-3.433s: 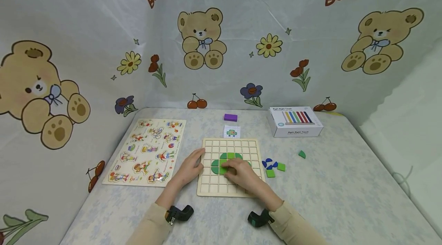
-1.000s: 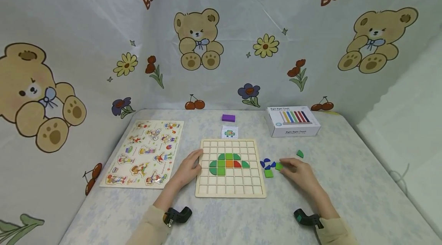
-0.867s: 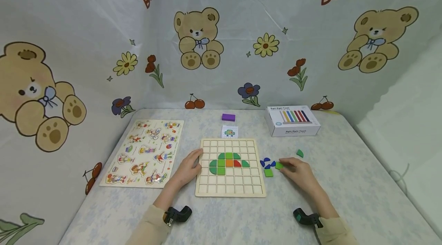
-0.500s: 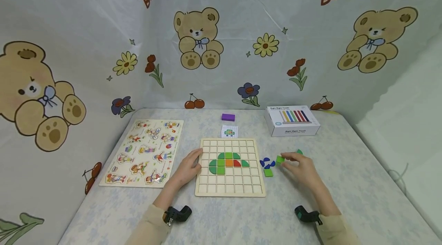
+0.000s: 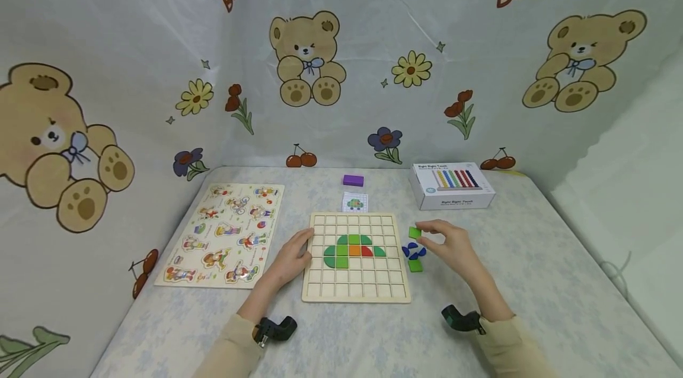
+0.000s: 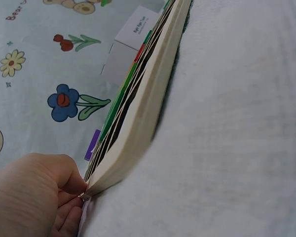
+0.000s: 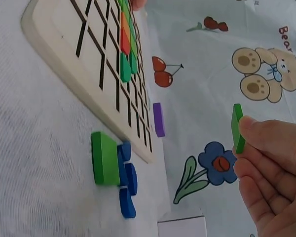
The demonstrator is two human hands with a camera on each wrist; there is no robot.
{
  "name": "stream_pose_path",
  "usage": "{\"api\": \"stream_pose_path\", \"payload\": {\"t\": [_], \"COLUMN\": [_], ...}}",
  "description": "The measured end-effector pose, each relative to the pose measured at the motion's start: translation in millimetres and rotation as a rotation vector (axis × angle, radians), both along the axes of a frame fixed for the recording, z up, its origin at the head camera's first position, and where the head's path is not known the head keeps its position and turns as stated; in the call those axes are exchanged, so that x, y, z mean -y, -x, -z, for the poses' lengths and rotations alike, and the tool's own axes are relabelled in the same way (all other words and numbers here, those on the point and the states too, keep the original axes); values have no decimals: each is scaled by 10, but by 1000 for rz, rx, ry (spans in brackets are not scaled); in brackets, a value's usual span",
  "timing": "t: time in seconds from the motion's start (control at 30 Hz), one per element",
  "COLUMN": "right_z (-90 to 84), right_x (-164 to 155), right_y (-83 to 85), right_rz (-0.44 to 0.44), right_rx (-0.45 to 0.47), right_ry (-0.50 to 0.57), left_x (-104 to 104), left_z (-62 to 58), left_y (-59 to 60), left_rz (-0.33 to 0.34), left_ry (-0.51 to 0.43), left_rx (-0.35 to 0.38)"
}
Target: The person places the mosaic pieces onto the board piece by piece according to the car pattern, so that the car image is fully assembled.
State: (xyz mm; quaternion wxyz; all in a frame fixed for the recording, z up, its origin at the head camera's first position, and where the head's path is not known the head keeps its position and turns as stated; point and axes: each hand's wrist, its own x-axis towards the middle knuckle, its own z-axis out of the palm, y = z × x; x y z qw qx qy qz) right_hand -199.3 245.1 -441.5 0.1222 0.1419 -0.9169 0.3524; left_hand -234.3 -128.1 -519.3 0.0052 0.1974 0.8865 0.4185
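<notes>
A wooden grid board (image 5: 320,292) lies in the middle of the table, with green, orange and red tiles (image 5: 353,250) set in its cells. My left hand (image 5: 290,259) rests against the board's left edge (image 6: 138,133), fingers curled at its corner. My right hand (image 5: 453,247) is raised just right of the board and pinches a green square tile (image 5: 414,232) (image 7: 237,128) between thumb and fingers. Below it on the cloth lie several blue pieces (image 5: 412,251) (image 7: 127,182) and another green square (image 5: 415,266) (image 7: 104,158).
A picture puzzle board (image 5: 224,233) lies at the left. A pattern card (image 5: 354,202) and a purple block (image 5: 353,181) sit behind the grid board, a white box (image 5: 453,186) at the back right. Bear-print sheets wall in the table.
My right hand left the board, reached to the loose pieces at the right, picked up a green square tile and lifted it leftward toward the board. The left hand stayed put.
</notes>
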Motion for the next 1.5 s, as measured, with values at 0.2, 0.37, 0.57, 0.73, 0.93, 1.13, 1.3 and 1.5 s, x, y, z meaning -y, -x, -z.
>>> {"api": "stream_pose_path", "payload": {"t": [0.2, 0.37, 0.57, 0.73, 0.93, 1.13, 1.3, 1.5], "right_z": [-4, 3, 24, 35, 106, 178, 271, 397], "right_x": [255, 447, 645, 751, 857, 912, 921, 941], "right_y": [73, 112, 156, 159, 126, 115, 134, 125], "right_rz": [-47, -90, -189, -234, -268, -251, -274, -293], "right_rx": [6, 16, -30, -53, -4, 5, 11, 34], "right_ry": [23, 48, 71, 85, 113, 101, 86, 67], "left_x": [-7, -6, 5, -9, -6, 2, 3, 2], "left_z": [0, 8, 20, 6, -1, -5, -24, -19], "left_y": [1, -1, 10, 20, 10, 13, 15, -13], "left_rz": [3, 7, 8, 15, 21, 17, 13, 14], "left_ry": [8, 5, -1, -3, -6, 7, 3, -2], "left_rx": [-11, -17, -7, -7, -21, -5, -13, -24]}}
